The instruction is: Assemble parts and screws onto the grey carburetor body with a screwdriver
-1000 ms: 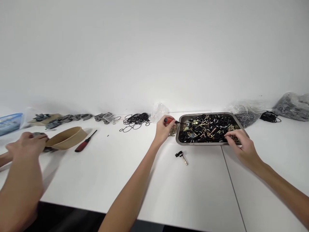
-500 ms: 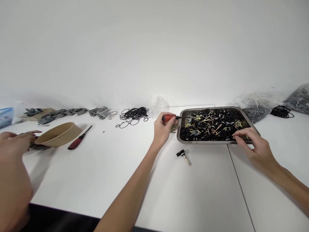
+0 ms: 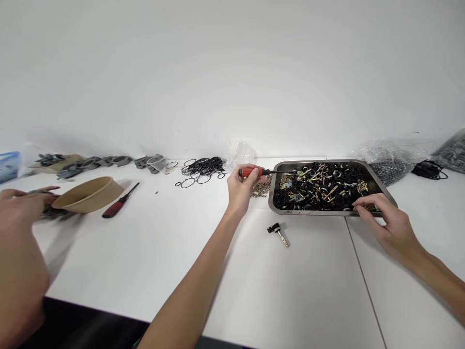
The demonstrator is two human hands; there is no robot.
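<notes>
My left hand (image 3: pixel 240 186) grips a small red-handled screwdriver (image 3: pixel 252 171), whose shaft points right over the rim of a metal tray (image 3: pixel 271 196). The tray holds several black rings and brass-coloured parts. My right hand (image 3: pixel 385 222) rests at the tray's near right corner, fingertips pinching among the parts; I cannot tell what they hold. A small black and metal part (image 3: pixel 278 232) lies on the white table in front of the tray. A little heap of brass screws (image 3: pixel 260 189) sits beside the tray's left edge.
Another person's hand (image 3: pixel 20 203) at the far left touches grey parts beside a brown paper bowl (image 3: pixel 86 194). A second red screwdriver (image 3: pixel 118 202) lies near it. Black O-rings (image 3: pixel 201 169), grey clips (image 3: pixel 98 162) and plastic bags of parts (image 3: pixel 390 162) line the wall.
My left hand has drawn the screwdriver slightly left, showing more of its handle. My right hand has slid right along the tray's near edge. The other person's hand has pulled back left.
</notes>
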